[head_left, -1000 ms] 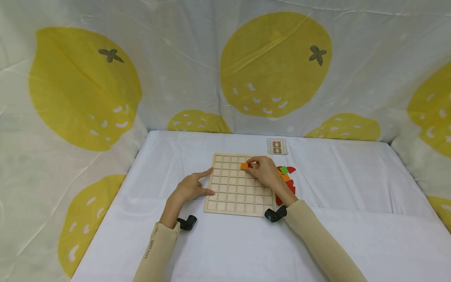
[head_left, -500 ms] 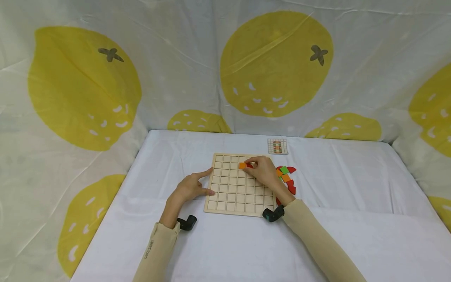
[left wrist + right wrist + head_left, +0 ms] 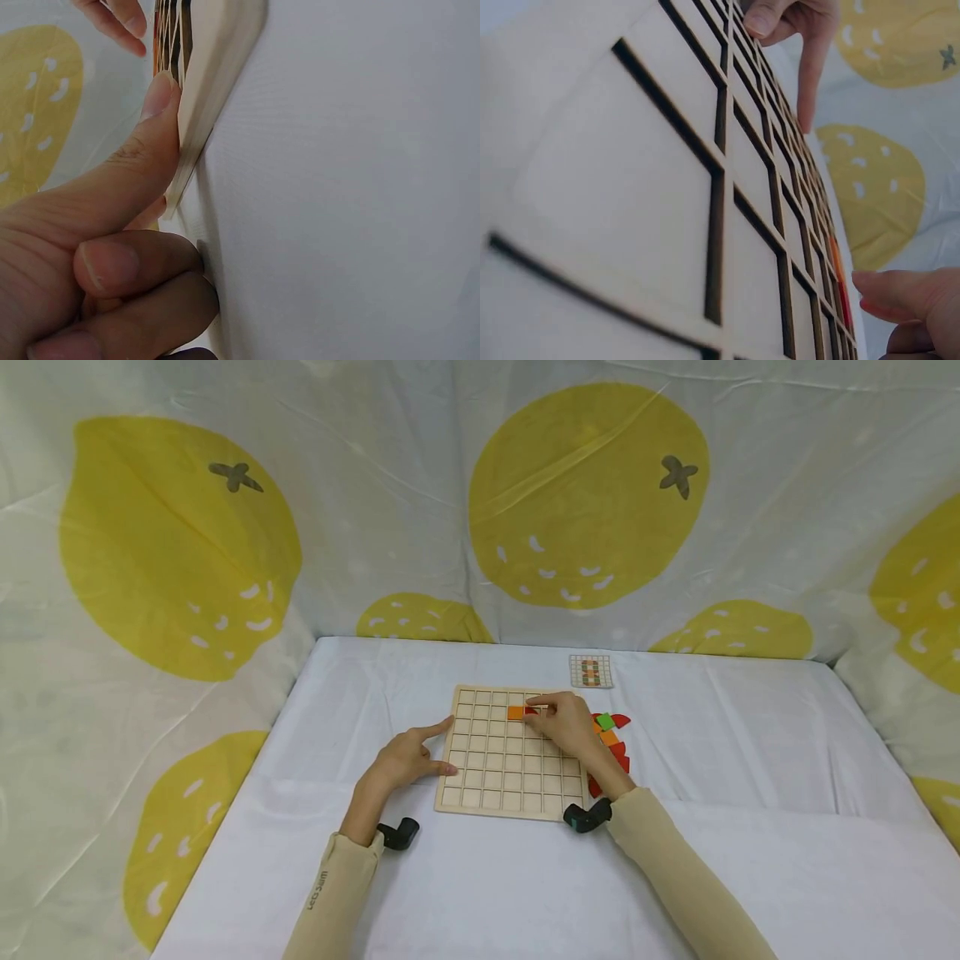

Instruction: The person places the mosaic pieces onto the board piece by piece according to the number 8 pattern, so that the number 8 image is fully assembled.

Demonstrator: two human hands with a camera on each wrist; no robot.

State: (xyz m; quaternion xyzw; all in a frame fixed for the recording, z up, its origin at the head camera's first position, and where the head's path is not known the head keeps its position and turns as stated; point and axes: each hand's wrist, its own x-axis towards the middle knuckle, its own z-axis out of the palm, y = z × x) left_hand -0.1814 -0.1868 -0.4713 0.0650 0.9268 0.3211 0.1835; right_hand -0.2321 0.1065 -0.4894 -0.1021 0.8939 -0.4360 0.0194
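A square wooden grid board lies on the white cloth. My left hand steadies its left edge with thumb and index finger spread apart; in the left wrist view the thumb presses on the board's rim while other fingers curl beneath. An orange square tile sits in a cell near the board's far side. Right beside it is a red curved-edge tile, pinched between thumb and index finger of my right hand. The right wrist view shows the fingertips close to the red tile.
Loose red, orange and green tiles lie right of the board, partly hidden by the right wrist. A small pattern card lies behind the board at the right. A lemon-print cloth hangs behind the table.
The orange tile has shifted slightly left into its cell, the red tile beside it. My right hand went slightly left, then back right. The left hand and board have stayed put.
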